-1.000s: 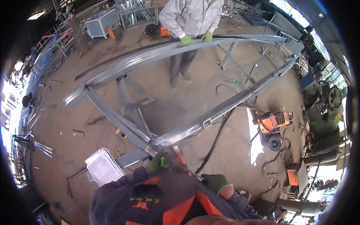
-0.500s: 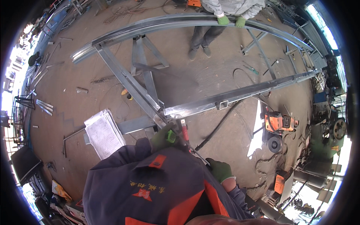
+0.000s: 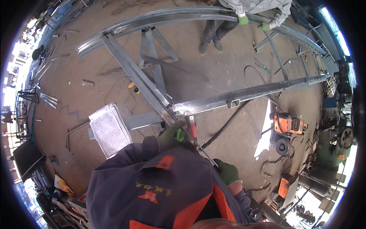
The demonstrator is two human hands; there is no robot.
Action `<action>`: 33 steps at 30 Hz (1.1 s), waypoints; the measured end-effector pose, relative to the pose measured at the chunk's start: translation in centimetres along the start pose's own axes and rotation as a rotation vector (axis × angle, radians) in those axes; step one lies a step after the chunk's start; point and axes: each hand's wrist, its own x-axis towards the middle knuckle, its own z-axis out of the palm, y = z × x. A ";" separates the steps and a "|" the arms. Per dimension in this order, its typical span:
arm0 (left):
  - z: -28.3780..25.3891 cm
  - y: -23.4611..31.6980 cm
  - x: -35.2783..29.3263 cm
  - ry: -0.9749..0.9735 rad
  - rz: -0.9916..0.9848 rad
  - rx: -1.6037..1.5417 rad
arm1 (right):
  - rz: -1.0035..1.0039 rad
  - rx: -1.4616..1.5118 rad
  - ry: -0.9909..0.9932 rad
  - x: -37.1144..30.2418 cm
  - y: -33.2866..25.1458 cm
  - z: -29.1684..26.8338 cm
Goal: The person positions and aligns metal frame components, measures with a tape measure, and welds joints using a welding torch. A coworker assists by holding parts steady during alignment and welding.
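Near corner of the steel frame, seen from where I stand: the left hand, green-gloved, is clamped round a tape measure, fingers together. Tape measure sits in front of the chest, just beside the frame corner. Right hand, also gloved, lower and to the right; fingers closed on the end of a thin grey strip, which slants up toward the left hand. Cannot tell whether the strip joins the tape measure.

Red tool just to the right of the left hand; cannot tell what supports it.

Hollow items: one short tube, rectangular, against the near beam; its end faces this way, interior dark, contents cannot be made out.

Papers, stacked, lie partly over a flat bar left of the hands. Orange machine on the floor to the right. Across the frame, a co-worker has both gloved hands at the far beam.
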 end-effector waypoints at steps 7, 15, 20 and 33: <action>1.5 0.6 1.6 0.137 -0.439 -0.872 | -0.023 0.004 0.024 -0.3 -0.5 0.0; 1.5 3.6 1.6 0.028 -0.586 -1.188 | -0.057 0.024 0.028 0.2 0.4 0.5; 1.4 3.1 1.8 0.086 -0.557 -1.095 | -0.135 -0.038 0.072 2.0 1.1 2.6; -1.0 4.2 0.0 0.087 -0.714 -0.870 | -0.287 -0.292 0.095 6.2 -3.8 -0.6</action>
